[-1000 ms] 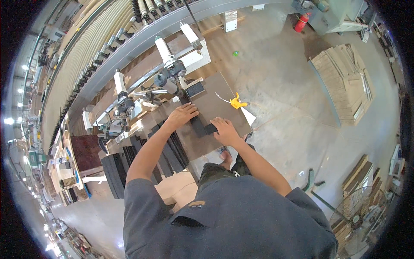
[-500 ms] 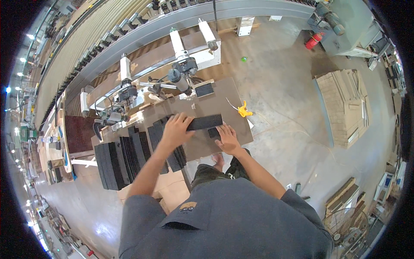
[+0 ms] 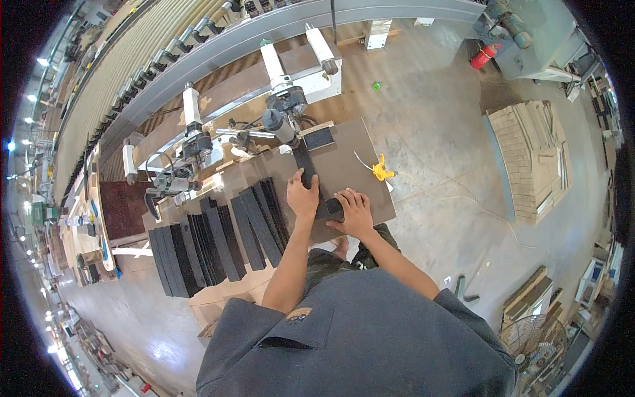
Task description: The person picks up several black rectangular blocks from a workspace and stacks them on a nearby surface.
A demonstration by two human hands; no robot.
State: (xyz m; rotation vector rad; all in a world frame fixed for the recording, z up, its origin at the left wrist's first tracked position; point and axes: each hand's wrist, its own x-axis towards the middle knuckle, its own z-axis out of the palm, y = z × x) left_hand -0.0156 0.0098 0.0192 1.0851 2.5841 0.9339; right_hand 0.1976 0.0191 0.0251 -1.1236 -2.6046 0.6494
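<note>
The black strip [image 3: 303, 160], crosswise 0.5 s ago, now points away from the person on the brown tabletop [image 3: 348, 152]. The left hand [image 3: 303, 194] straddles it, clamped; the right hand [image 3: 353, 212], apart, touches a black block [image 3: 333, 209], its grip unclear.

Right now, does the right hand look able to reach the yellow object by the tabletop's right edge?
Probably yes: the right hand is close to the yellow object, with nothing visible between them, though it would likely leave the black block first.
</note>
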